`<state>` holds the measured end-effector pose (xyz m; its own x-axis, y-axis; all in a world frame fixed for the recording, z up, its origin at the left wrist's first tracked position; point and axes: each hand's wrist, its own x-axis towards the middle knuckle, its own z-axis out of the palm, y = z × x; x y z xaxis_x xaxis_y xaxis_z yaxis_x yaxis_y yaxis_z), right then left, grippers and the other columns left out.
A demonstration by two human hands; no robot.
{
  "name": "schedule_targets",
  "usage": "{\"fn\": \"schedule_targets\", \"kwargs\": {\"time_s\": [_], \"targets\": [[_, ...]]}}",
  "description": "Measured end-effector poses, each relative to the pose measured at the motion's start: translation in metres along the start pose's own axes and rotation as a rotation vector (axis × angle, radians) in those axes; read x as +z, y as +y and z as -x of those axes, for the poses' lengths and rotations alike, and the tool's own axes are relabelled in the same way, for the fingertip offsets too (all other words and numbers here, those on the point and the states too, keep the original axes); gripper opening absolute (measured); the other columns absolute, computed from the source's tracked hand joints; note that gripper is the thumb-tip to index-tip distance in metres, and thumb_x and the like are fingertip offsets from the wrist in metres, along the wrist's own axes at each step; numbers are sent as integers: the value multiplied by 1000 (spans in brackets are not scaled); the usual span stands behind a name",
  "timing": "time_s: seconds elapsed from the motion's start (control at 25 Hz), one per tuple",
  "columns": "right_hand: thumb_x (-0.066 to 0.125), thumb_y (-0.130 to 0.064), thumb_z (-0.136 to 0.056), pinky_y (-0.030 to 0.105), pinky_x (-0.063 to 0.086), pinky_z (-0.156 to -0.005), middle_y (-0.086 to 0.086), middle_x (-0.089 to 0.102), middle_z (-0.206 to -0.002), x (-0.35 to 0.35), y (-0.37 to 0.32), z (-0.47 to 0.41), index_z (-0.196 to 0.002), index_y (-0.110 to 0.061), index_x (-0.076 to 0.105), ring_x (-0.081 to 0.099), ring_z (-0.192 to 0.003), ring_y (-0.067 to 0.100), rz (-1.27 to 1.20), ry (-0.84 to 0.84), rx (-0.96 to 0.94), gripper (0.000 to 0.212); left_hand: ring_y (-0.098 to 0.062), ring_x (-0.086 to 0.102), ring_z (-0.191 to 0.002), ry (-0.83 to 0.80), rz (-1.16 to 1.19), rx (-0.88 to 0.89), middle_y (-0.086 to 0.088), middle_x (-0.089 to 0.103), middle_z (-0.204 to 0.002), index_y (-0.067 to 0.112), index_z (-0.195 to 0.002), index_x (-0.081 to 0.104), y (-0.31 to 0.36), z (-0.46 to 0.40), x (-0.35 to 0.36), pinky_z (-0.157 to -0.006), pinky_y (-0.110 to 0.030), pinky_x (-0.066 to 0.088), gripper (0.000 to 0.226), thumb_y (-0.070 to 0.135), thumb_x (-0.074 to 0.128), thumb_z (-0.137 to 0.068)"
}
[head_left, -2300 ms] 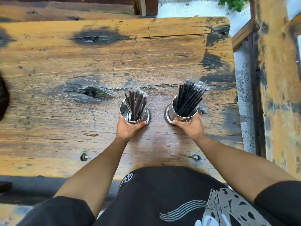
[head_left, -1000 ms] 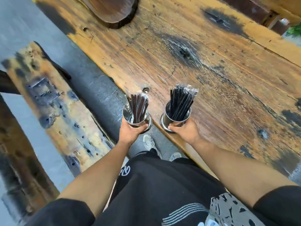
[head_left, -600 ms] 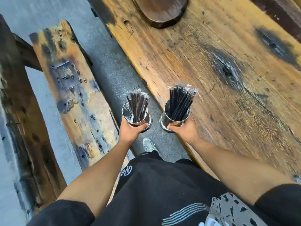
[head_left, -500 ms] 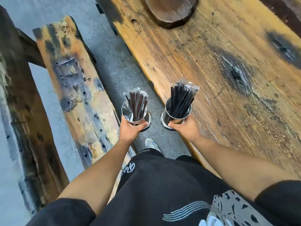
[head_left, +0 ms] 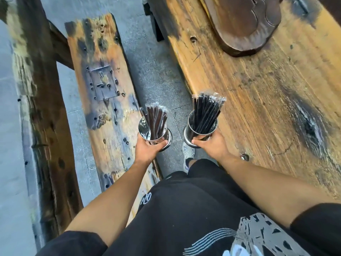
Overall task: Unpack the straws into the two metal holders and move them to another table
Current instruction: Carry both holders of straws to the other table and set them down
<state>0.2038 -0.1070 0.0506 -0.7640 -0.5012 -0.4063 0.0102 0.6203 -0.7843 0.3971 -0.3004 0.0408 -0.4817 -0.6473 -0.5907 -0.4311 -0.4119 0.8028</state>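
Note:
I carry two shiny metal holders in the air, both upright. My left hand (head_left: 147,151) grips the left holder (head_left: 143,131), which holds a bunch of dark brown wrapped straws (head_left: 156,121). My right hand (head_left: 212,146) grips the right holder (head_left: 190,133), packed with black wrapped straws (head_left: 206,111). Both holders hang over the grey paved gap (head_left: 147,74) between the bench and the table, the right one close to the table's edge.
A worn wooden table (head_left: 258,93) fills the right side, with a dark carved wooden board (head_left: 239,23) at its far end. A wooden bench (head_left: 103,93) runs along the left, and a dark beam (head_left: 36,108) lies beyond it. My shoe (head_left: 188,154) shows below the holders.
I have lifted both holders off the table and turned left. The table has swung to the right of the view, and the bench and paving have come in under the holders.

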Motion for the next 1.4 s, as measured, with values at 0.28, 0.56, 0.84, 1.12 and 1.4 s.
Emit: {"fn": "schedule_targets", "kwargs": {"time_s": [0.28,0.56,0.84,1.12,1.4], "targets": [[92,-38,-60,28,54,-92,-10,78,-83,18,-56,-104,-99,-22,68,72,-91,3,15,-49,-36,48,-21,78,-102,38,6,-19,-9,76,-120,7,-138,50,61,-92,-9,-92,-35,62,83,5,96,-68],[93,-30,-61,41,57,-94,-11,78,-78,23,-129,-208,-85,-17,74,74,-86,3,-28,-101,-89,33,-16,79,-93,113,-59,-3,-11,79,-110,-1,-131,56,152,-171,-12,-85,-29,64,68,-2,91,-73],[93,-39,-58,38,59,-92,-8,79,-82,36,-186,-307,-91,-21,73,75,-88,6,-13,-119,-70,42,-16,79,-93,139,-74,20,-9,80,-107,2,-129,57,225,-262,-16,-87,-29,63,68,1,93,-71],[92,-35,-63,38,57,-95,-14,78,-79,55,-246,-392,-92,-19,73,74,-86,2,-17,-95,-61,38,-17,78,-100,48,-121,10,-3,79,-111,12,-130,57,287,-373,-38,-99,-41,59,85,29,101,-60],[92,-42,-63,33,55,-96,-13,79,-86,63,-317,-469,-110,-18,67,73,-91,-1,-67,16,18,58,-9,74,-107,-94,-283,90,6,77,-114,28,-123,53,371,-476,-55,-104,-36,54,88,38,103,-52]]}}
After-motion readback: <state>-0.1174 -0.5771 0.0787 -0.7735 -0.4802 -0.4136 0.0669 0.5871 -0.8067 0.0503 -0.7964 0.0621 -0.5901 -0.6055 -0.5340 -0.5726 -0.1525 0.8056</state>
